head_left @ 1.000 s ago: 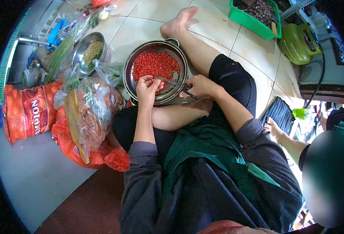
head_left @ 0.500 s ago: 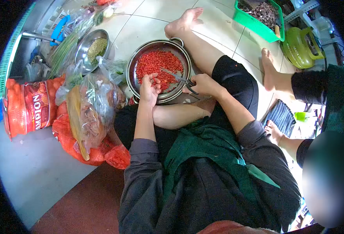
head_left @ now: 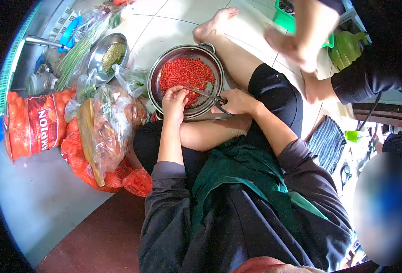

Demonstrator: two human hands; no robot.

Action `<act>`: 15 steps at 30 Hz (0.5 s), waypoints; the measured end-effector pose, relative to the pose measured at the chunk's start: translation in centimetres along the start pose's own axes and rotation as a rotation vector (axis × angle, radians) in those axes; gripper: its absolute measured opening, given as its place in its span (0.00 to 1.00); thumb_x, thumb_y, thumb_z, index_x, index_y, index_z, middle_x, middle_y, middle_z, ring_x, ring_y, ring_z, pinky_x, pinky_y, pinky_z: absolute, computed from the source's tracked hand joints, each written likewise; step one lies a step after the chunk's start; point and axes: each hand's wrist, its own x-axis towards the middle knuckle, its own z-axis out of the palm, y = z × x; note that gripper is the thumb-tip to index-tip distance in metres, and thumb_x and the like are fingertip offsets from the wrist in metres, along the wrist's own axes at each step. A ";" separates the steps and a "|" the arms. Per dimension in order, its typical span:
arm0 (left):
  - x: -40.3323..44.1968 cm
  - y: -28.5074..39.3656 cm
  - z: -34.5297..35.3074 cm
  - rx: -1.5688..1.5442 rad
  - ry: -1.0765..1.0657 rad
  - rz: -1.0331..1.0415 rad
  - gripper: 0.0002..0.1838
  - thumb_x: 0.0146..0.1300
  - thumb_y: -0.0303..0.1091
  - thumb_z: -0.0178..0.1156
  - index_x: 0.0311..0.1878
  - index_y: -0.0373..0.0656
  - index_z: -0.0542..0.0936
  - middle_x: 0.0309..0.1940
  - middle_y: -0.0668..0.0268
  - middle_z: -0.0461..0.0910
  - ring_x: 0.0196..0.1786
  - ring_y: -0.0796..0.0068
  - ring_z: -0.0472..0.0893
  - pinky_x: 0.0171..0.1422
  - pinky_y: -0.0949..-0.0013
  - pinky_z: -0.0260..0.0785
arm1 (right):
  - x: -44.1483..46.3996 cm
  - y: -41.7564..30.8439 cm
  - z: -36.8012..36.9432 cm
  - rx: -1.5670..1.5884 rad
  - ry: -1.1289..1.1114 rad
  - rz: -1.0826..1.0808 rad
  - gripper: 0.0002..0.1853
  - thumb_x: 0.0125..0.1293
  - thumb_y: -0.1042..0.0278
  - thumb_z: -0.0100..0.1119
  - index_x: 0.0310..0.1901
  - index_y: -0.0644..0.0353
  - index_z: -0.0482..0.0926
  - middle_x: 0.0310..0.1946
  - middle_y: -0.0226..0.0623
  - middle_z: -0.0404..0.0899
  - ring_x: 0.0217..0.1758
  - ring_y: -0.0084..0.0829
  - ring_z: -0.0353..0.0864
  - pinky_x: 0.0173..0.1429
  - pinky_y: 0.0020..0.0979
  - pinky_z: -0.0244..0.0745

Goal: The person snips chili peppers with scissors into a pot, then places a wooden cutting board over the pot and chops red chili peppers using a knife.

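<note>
My right grip (head_left: 238, 102) is clamped on the handles of a pair of scissors (head_left: 205, 94), and its blades point leftward over the near part of a round pot (head_left: 210, 59). My left grip (head_left: 175, 101) is at the tips of those blades, fingertips drawn together above the near left rim; what lies between them is too small for me to tell. Below my hands, small chopped red pieces (head_left: 185, 75) cover much of the bottom of the pot, with a bare patch on the right side. The pot sits on the tiled floor (head_left: 162, 25) in front of me, one handle sticking up at its far edge, between my bent legs. My bare right foot (head_left: 215, 23) lies beyond it.

To the left of the pot is a metal bowl (head_left: 99, 48) with something green and chopped in it, and long green stalks (head_left: 73, 63) lie just beside it. Nearer to me are a clear plastic bag (head_left: 112, 132) with brownish contents and an orange net sack (head_left: 39, 123). A dark green cloth (head_left: 237, 168) drapes over my lap. On my right, a blurred limb of another person (head_left: 310, 27) reaches across in front of a green tub (head_left: 283, 18), near a green gas cylinder (head_left: 344, 50).
</note>
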 end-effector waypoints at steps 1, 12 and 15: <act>0.0 -0.1 0.0 -0.013 -0.022 0.000 0.08 0.62 0.22 0.58 0.44 0.42 0.74 0.38 0.67 0.79 0.42 0.78 0.81 0.40 0.77 0.73 | -0.1 -0.2 -0.1 -0.003 0.003 -0.004 0.35 0.49 0.33 0.64 0.32 0.67 0.79 0.27 0.51 0.80 0.34 0.47 0.80 0.42 0.40 0.71; -0.7 0.1 1.3 -0.079 -0.116 -0.045 0.09 0.61 0.18 0.57 0.43 0.39 0.72 0.38 0.62 0.78 0.43 0.68 0.81 0.43 0.70 0.79 | -0.4 -1.1 -0.4 0.006 0.063 -0.012 0.33 0.49 0.34 0.65 0.30 0.65 0.80 0.27 0.53 0.80 0.36 0.49 0.81 0.42 0.42 0.72; -0.4 0.1 0.9 -0.124 -0.110 -0.029 0.10 0.60 0.18 0.57 0.43 0.40 0.71 0.38 0.62 0.77 0.42 0.69 0.81 0.43 0.69 0.80 | -0.4 -1.2 -0.5 0.004 0.063 -0.012 0.34 0.48 0.33 0.65 0.31 0.65 0.80 0.28 0.53 0.80 0.36 0.49 0.81 0.43 0.42 0.72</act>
